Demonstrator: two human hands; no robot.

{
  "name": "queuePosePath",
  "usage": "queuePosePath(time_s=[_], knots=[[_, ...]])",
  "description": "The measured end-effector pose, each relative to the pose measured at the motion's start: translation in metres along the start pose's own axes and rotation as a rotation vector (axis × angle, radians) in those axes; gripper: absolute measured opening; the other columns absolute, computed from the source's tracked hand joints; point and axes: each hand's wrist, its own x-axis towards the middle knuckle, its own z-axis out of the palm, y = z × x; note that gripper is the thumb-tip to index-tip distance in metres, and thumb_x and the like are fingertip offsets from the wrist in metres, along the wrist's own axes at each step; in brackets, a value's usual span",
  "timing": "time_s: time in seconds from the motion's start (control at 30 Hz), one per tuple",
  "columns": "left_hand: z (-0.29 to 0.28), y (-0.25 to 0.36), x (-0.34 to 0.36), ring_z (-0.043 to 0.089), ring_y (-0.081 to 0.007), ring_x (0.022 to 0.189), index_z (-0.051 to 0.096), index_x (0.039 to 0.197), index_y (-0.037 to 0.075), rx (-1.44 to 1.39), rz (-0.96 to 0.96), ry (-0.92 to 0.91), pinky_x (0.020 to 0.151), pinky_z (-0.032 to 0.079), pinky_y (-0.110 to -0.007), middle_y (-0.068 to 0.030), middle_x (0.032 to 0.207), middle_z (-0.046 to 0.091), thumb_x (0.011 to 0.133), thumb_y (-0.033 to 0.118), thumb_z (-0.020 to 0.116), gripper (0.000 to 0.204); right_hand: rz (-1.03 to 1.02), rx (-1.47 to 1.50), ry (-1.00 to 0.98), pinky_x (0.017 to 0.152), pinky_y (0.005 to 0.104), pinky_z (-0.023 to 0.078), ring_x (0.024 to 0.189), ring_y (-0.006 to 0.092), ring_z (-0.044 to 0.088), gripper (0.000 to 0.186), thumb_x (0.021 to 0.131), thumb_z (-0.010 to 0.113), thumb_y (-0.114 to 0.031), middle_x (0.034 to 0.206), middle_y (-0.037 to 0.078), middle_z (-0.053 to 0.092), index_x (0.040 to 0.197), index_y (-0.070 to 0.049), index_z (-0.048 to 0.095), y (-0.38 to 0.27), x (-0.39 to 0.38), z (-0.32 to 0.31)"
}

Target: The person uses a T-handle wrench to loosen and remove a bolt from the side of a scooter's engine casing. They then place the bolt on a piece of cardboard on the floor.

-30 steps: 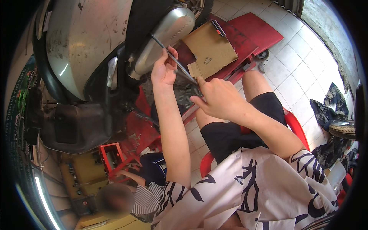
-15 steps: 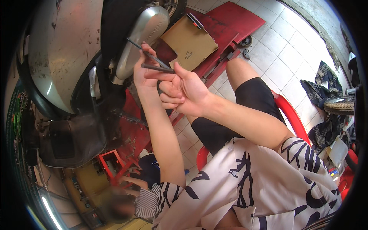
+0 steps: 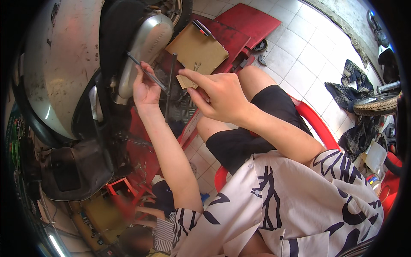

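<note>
My left hand (image 3: 147, 88) is closed around the shaft of a dark metal T-handle wrench (image 3: 150, 76), held in front of the scooter's silver engine cover (image 3: 147, 49). The wrench's crossbar stands nearly upright in the picture, with its ends free. Just right of that bar is my right hand (image 3: 224, 95). Its index finger and thumb are apart, the other fingers are curled, and nothing shows in it. The index fingertip lies close to the bar; a small gap appears between them.
Beyond my hands, a cardboard sheet (image 3: 201, 45) with small metal pieces (image 3: 197, 66) lies on a red lift platform (image 3: 250, 23). The scooter body (image 3: 64, 55) fills the left. Another person's striped sleeve (image 3: 164, 234) shows at the lower left. I sit on a red chair (image 3: 319, 122).
The wrench's crossbar has swung from nearly level to nearly upright in the picture. My right hand has come away from it, and my left hand still grips the shaft.
</note>
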Motion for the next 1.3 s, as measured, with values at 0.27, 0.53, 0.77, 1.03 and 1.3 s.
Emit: queuePosePath(time_s=[0.27,0.53,0.77,1.03,1.3], knots=[[-0.001,-0.001,0.003,0.065,-0.0136,0.080,0.061,0.096,0.004,0.036,-0.008,0.084,0.071,0.057,-0.024,-0.0055,0.089,0.066,0.087,0.019,0.068,0.018,-0.265,-0.129,-0.075,0.087,0.0388,0.041,0.092,0.0230,0.056,0.033,0.068,0.077,-0.024,0.092,0.007,0.058,0.093,-0.008,0.062,0.001,0.033,-0.003],[0.015,0.000,-0.003,0.067,-0.0167,0.084,0.061,0.097,0.003,0.049,0.092,0.170,0.073,0.059,-0.025,-0.0082,0.090,0.066,0.085,0.015,0.069,0.018,0.072,0.086,-0.355,0.052,0.0413,0.042,0.054,0.0341,0.056,0.038,0.094,0.051,-0.032,0.056,0.015,0.056,0.075,0.000,0.062,-0.009,0.021,0.039],[0.012,-0.026,-0.012,0.063,-0.0184,0.098,0.058,0.108,0.002,0.007,-0.056,-0.285,0.089,0.055,-0.031,-0.0084,0.102,0.064,0.095,0.012,0.055,0.017,0.693,1.342,-0.400,0.058,0.0293,0.049,0.059,0.0195,0.062,0.064,0.101,0.028,-0.044,0.062,0.012,0.063,0.077,0.003,0.065,-0.018,0.024,0.050],[0.014,-0.015,-0.008,0.065,-0.0190,0.094,0.061,0.101,0.000,-0.042,-0.007,-0.197,0.083,0.058,-0.028,-0.0088,0.097,0.065,0.091,0.011,0.060,0.015,0.648,0.663,-0.278,0.049,0.0239,0.043,0.053,0.0112,0.058,0.055,0.090,0.055,-0.050,0.060,0.005,0.061,0.075,0.003,0.063,0.004,0.021,0.019],[0.036,-0.010,-0.013,0.067,-0.0164,0.085,0.062,0.095,0.003,0.046,0.056,-0.038,0.071,0.059,-0.023,-0.0061,0.090,0.068,0.088,0.011,0.066,0.012,0.404,-0.208,-0.252,0.048,0.0351,0.041,0.043,0.0244,0.051,0.065,0.083,0.061,-0.056,0.042,0.011,0.046,0.052,0.001,0.055,0.014,0.036,-0.019]])
